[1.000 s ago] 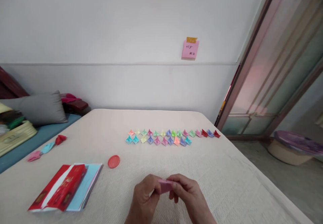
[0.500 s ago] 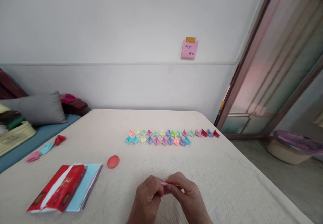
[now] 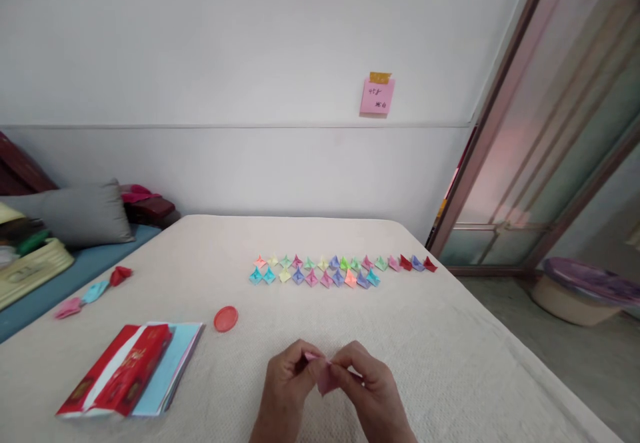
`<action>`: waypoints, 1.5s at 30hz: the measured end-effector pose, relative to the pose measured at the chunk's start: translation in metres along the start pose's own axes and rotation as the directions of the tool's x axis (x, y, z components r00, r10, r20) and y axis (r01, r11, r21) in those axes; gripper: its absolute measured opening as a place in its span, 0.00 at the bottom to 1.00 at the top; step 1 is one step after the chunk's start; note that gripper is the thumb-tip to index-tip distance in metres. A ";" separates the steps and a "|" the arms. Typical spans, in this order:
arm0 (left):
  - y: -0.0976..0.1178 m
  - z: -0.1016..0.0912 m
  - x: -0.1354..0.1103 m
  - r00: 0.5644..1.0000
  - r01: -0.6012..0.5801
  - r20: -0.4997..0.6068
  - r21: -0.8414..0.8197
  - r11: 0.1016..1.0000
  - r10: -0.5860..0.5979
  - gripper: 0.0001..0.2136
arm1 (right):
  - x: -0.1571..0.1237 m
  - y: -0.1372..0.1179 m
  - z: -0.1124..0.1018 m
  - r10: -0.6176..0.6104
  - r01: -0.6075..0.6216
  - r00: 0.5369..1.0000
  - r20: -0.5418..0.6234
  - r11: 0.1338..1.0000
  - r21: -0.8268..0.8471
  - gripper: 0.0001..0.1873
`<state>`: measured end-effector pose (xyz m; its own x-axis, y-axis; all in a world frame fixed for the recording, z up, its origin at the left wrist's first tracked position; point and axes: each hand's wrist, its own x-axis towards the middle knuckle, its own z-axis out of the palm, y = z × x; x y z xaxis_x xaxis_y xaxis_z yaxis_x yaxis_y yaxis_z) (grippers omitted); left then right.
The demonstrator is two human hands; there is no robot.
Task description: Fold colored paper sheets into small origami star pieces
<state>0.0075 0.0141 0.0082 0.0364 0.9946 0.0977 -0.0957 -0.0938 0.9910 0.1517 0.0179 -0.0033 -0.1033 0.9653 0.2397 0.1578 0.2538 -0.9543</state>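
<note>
both my hands [image 3: 330, 390] are up close together, my left hand [image 3: 287, 386] and right hand [image 3: 367, 390] pinching a small piece of pink folded paper [image 3: 325, 376] between the fingertips, over a cream bedspread [image 3: 425, 363].

The pink paper [image 3: 326, 378], seen earlier as a flat folded strip and then mostly hidden by the fingers, is now more exposed and is bent into a V-like shape, with a corner pointing downward. It is now pinched at its upper edges between the left hand [image 3: 287, 390] and right hand [image 3: 367, 390].
</note>
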 end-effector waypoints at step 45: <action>-0.011 -0.005 0.010 0.999 0.030 -0.044 0.103 0.994 -0.026 0.11 | 0.005 0.004 -0.003 0.149 -0.154 0.978 -0.143 0.988 -0.025 0.19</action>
<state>0.0038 0.0253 -0.0027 -0.0046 0.9977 0.0683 0.0081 -0.0682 0.9976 0.1546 0.0241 -0.0052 0.0629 0.9910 0.1178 0.1961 0.1035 -0.9751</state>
